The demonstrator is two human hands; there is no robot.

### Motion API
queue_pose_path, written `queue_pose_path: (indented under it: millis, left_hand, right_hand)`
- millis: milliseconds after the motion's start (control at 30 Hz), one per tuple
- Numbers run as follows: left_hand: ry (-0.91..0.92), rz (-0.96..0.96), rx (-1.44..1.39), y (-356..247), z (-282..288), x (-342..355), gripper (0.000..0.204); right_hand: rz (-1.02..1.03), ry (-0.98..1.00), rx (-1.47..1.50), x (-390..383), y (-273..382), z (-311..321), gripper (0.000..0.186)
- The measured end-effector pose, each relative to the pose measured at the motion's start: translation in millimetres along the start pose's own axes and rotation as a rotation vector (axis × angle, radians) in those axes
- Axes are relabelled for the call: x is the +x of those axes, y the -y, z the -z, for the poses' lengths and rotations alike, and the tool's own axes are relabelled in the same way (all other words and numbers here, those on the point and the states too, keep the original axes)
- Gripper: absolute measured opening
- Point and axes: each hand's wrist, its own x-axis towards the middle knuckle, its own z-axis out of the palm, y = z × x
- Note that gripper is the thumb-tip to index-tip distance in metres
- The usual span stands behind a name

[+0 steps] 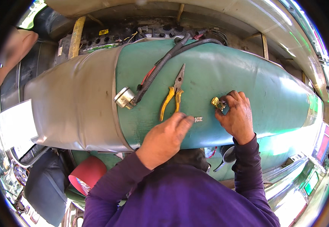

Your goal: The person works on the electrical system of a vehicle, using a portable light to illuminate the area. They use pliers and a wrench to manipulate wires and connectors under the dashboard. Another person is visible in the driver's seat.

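Observation:
My left hand (164,140) is closed, with a small silver metal piece (198,119) sticking out at its fingertips. To its right, my right hand (239,119) pinches a small brass-coloured metal part (215,102) between thumb and fingers. The fingers cover some of that part, so its exact kind does not show. Just beyond my left hand lie long-nose pliers (178,84) with yellow handles, jaws pointing away from me. Left of the pliers is a round silver metal connector (125,97) on the end of a black corrugated cable sleeve (160,65).
A green padded cover (145,125) lies under the hands, with a brown cover (73,102) joined at its left. Wiring and dark machinery (107,38) sit behind it. Another person's arm (14,56) shows at far left, above a white sheet (16,125).

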Motion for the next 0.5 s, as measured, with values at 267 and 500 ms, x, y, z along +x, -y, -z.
queue_pose_path:
  millis: [267,500]
  left_hand:
    - [-0.171,0.001,-0.153,-2,39,51,0.049]
    - [0.125,0.422,-0.797,22,105,94,0.033]
  right_hand:
    - [0.158,0.003,0.396,30,35,43,0.029]
    - [0.253,0.002,0.519,49,75,33,0.046]
